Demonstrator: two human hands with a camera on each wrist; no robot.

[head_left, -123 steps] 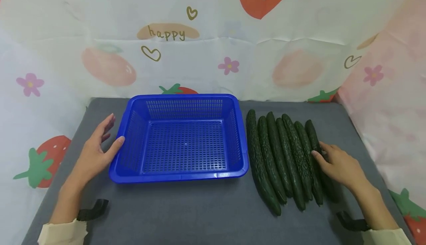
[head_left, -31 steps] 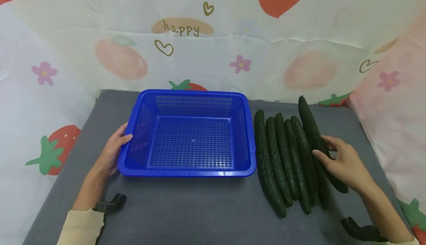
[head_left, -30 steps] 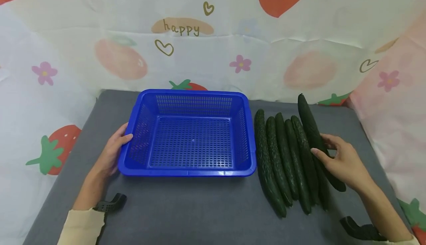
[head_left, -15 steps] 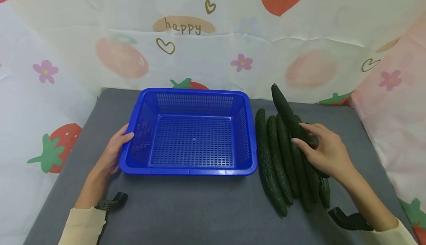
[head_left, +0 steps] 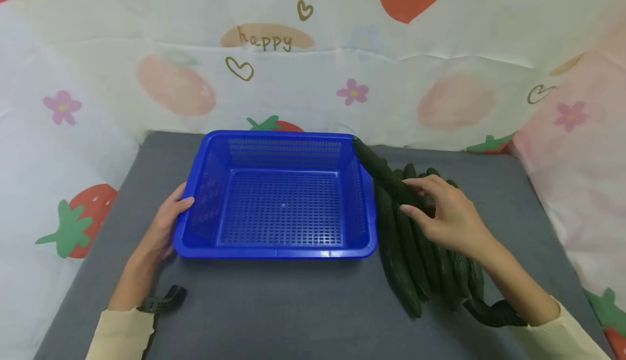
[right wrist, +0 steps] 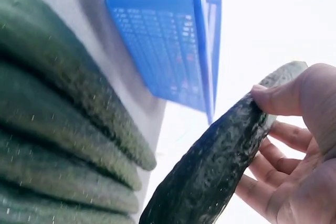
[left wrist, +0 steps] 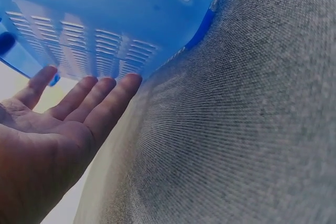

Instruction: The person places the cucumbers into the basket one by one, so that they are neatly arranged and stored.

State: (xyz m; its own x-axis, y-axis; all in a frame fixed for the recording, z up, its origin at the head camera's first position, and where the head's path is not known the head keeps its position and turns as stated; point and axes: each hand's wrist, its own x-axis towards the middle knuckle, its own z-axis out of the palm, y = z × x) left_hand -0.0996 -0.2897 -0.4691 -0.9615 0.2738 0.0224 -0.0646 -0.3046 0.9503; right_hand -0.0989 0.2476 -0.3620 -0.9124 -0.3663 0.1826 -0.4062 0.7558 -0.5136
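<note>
My right hand (head_left: pixel 452 218) pinches one dark green cucumber (head_left: pixel 386 178) between thumb and fingers, raised and tilted over the row. Its far tip overlaps the right rim of the blue basket (head_left: pixel 279 253). In the right wrist view the hand (right wrist: pixel 299 166) holds the cucumber (right wrist: pixel 210 166) beside the basket (right wrist: pixel 157 40). My left hand (head_left: pixel 163 221) rests at the basket's left side, thumb on the rim. In the left wrist view the fingers of that hand (left wrist: pixel 68 114) lie nearly straight against the slotted wall (left wrist: pixel 105 45). Nothing lies in the basket.
Several more cucumbers (head_left: pixel 396 265) lie side by side right of the basket, partly under the right hand and the held cucumber. A grey cloth (head_left: pixel 274 305) covers the table. A printed curtain (head_left: pixel 303 93) hangs behind its back edge. Each wrist bears a black strap mount.
The right hand has picked up a cucumber from the row's right side and carried it left, to the basket's right rim. The left hand has moved onto the basket's side, its thumb over the rim.
</note>
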